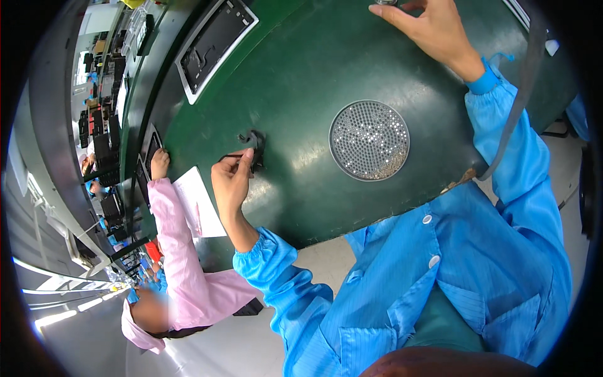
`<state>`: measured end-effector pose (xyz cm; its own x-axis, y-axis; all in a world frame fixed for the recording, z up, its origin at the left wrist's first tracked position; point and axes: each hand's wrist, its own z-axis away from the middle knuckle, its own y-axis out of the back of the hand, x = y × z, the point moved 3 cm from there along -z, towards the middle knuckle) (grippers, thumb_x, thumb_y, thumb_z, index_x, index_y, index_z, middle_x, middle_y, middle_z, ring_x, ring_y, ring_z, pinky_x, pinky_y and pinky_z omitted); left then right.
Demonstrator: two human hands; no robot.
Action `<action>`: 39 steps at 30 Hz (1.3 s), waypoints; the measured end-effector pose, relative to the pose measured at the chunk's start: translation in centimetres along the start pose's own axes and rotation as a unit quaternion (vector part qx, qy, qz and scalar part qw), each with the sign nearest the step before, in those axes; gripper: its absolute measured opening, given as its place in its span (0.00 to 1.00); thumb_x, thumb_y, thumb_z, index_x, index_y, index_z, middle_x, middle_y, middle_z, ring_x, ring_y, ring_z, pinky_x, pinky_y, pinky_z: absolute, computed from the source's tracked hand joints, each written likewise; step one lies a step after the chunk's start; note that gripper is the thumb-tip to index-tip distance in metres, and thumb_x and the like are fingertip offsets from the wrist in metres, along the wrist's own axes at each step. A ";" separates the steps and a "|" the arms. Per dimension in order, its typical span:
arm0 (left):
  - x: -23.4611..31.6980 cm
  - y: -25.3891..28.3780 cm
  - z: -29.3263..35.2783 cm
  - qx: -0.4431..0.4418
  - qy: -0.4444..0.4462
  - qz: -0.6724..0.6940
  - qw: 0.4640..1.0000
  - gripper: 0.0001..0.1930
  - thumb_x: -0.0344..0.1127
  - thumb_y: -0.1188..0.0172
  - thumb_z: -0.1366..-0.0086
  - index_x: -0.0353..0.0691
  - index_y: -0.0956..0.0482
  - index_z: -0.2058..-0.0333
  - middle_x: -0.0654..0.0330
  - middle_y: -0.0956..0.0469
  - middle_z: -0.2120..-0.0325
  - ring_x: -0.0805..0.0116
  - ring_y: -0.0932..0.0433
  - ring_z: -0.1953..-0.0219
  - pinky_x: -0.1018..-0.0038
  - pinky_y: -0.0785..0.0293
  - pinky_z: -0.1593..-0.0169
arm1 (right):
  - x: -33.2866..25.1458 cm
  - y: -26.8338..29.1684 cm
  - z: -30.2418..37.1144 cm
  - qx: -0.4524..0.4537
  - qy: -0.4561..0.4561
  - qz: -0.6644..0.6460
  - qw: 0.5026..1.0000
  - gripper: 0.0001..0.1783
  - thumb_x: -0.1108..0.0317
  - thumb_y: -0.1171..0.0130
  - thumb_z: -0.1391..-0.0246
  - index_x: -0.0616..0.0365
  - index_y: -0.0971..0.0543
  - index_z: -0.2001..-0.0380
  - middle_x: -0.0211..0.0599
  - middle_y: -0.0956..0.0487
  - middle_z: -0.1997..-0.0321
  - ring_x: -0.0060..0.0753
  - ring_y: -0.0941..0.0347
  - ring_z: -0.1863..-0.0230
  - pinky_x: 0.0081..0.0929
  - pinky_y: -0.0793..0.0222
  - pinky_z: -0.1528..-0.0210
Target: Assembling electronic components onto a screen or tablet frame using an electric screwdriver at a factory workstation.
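My left hand is over the left part of the green table, thumb and fingers pinched on a small black part. The part has a curved, loop-like end, and a thin dark strip runs along my fingers; its exact kind I cannot make out. At the top edge, my right hand closes thumb and fingers round a small silver metal piece, mostly cut off by the picture's edge. Between my arms lies a round grey tray with many small holes. Tiny shiny metal pieces fill many holes, and brownish ones are heaped at its lower right.
A black panel in a silver frame lies at the far left of the green table. Nearer is a white paper sheet. A co-worker's pink sleeve reaches in at left. A grey strap hangs beside my right arm.
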<state>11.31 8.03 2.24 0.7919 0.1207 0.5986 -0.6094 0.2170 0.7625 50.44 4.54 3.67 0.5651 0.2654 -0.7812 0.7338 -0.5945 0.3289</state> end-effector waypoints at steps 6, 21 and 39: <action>-0.5 0.4 0.6 0.089 -0.104 0.072 0.988 0.07 0.29 0.32 0.44 0.29 0.18 0.71 0.63 0.24 0.79 0.85 0.35 0.80 0.84 0.42 0.76 | 0.3 0.6 0.0 0.029 0.106 0.046 0.993 0.34 0.67 0.28 0.64 0.63 0.29 0.51 0.41 0.24 0.62 0.33 0.26 0.63 0.24 0.30 0.64; 13.1 -9.5 2.2 -0.172 -0.138 0.344 0.913 0.12 0.35 0.36 0.38 0.33 0.23 0.75 0.71 0.29 0.83 0.87 0.40 0.83 0.85 0.48 0.81 | -3.1 -3.5 5.6 -0.210 0.179 -0.194 0.941 0.17 0.67 0.30 0.59 0.58 0.24 0.66 0.35 0.24 0.74 0.32 0.26 0.79 0.27 0.31 0.78; 12.7 -6.9 -5.6 -0.040 -0.158 0.393 0.905 0.23 0.50 0.48 0.32 0.38 0.23 0.79 0.65 0.27 0.85 0.80 0.32 0.83 0.83 0.40 0.80 | -3.7 -0.6 4.7 -0.223 0.185 -0.189 0.938 0.08 0.69 0.41 0.53 0.62 0.26 0.75 0.43 0.28 0.79 0.49 0.27 0.77 0.39 0.31 0.73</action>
<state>25.77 13.52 3.16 0.0569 -0.0126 0.9983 -0.9651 0.2555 0.0582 46.13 0.37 3.85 0.2651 0.6881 -0.6755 0.9460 -0.0501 0.3202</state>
